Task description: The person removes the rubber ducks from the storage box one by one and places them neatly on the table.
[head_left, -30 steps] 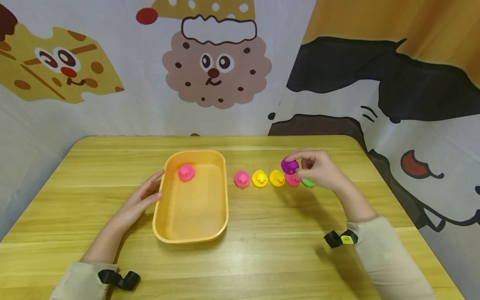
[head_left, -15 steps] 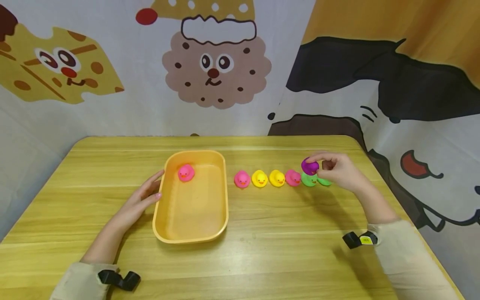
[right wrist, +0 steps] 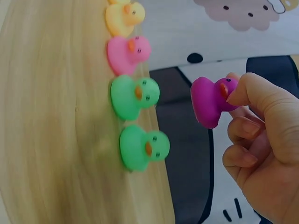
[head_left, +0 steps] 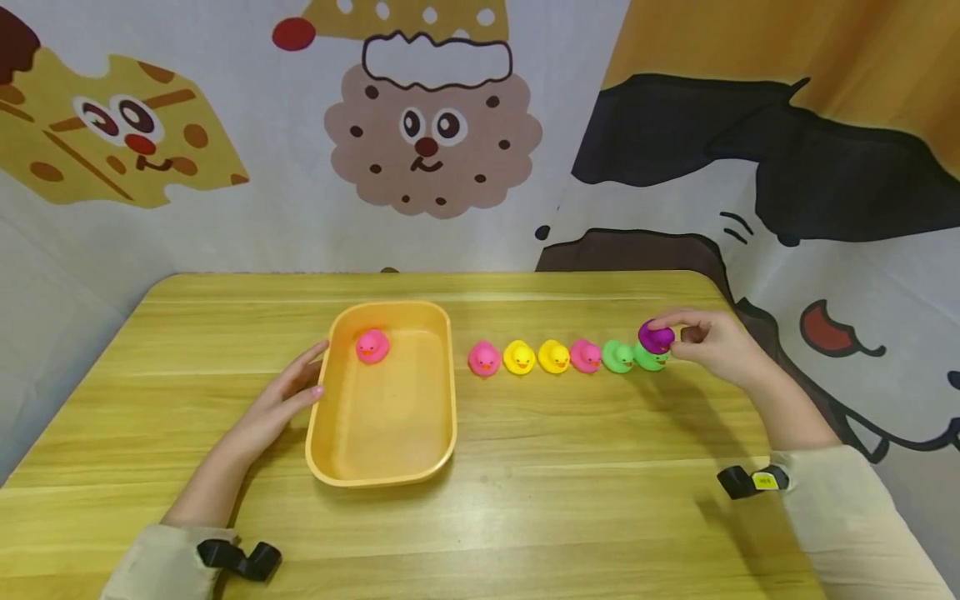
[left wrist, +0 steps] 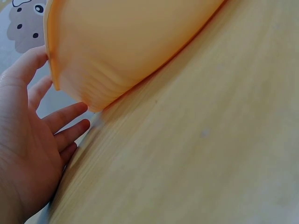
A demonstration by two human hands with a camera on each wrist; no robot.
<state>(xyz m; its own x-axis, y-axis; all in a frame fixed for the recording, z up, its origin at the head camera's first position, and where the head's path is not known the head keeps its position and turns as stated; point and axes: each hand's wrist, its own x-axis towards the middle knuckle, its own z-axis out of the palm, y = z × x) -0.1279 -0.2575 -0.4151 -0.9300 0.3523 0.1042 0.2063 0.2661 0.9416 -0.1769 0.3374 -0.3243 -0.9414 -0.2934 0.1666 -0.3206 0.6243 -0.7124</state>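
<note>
A purple rubber duck is pinched between thumb and forefinger of my right hand. In the right wrist view it is held up off the table, across from two green rubber ducks. The head view has it overlapping the end green duck of a row. My left hand rests against the left side of a yellow-orange tub. Its thumb touches the rim and its other fingers extend loosely by the wall. One pink rubber duck sits inside, toward the back left.
Leftward from the green ducks, the row holds a pink duck, two yellow ducks and another pink duck near the tub. Behind the wooden table hangs a cartoon-printed curtain.
My right hand has carried the purple duck rightward along the row, from over the pink duck to over the end green one. My left hand and the tub have stayed put.
</note>
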